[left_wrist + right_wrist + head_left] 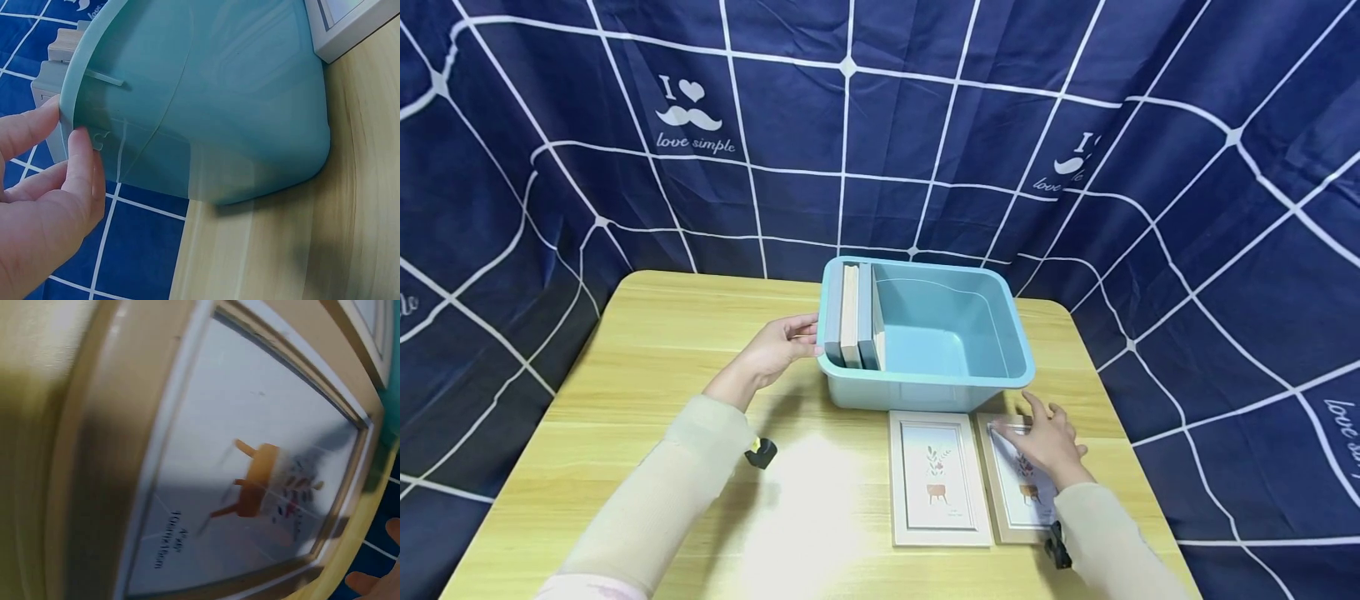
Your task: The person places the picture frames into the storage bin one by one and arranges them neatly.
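A light-blue plastic bin (pixel 917 393) stands at the back middle of the table, with several picture frames (pixel 859 321) upright on edge along its left side. My left hand (pixel 772 352) pinches the bin's left rim, thumb on one side and fingers on the other, as the left wrist view of the bin (pixel 244 106) shows. Spread fingers of my right hand (pixel 1051 446) hover over a beige picture frame (pixel 1018 521) lying face up. Its plant-in-stand print (pixel 250 481) fills the right wrist view. Left of it lies a white picture frame (pixel 902 492) with a similar print.
Everything stands on a light wooden table (pixel 685 333). A dark blue curtain (pixel 790 200) with white grid lines hangs round its back and sides. Black wrist-camera mounts (pixel 762 453) show by both forearms.
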`<state>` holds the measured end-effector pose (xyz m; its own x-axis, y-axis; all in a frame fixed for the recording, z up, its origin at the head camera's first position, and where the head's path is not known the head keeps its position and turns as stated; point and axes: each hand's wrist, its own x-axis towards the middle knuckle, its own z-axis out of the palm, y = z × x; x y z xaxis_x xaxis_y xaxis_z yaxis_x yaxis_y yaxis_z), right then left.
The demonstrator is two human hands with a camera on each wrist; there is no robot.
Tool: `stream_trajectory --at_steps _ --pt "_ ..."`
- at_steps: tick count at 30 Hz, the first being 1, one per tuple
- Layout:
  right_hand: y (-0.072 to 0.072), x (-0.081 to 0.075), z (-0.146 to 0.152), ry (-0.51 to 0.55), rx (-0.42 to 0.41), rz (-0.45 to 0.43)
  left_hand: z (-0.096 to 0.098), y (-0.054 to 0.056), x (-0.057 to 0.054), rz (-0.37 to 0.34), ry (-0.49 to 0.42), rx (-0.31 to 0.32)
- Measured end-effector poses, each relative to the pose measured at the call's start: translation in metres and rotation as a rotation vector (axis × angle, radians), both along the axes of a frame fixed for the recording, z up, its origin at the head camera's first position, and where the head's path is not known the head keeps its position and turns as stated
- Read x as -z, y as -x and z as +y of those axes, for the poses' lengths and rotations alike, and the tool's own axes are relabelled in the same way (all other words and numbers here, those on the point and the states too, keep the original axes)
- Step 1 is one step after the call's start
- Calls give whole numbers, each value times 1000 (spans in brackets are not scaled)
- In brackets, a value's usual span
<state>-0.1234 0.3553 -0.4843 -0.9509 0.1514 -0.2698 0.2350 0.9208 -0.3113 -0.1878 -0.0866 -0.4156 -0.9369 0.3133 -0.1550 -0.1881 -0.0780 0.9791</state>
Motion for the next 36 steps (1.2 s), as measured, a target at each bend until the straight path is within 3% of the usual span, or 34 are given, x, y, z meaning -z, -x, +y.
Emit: stream_trajectory --at_steps 10,18,36 --pt "-4 14 -6 -45 -28 -48 -2 0 0 2 -2 8" --pt "-5 17 -11 -95 -50 -102 -2 -1 -1 -4 1 8" --pt "2 20 -13 -110 -48 -122 -1 -1 1 -1 8 8"
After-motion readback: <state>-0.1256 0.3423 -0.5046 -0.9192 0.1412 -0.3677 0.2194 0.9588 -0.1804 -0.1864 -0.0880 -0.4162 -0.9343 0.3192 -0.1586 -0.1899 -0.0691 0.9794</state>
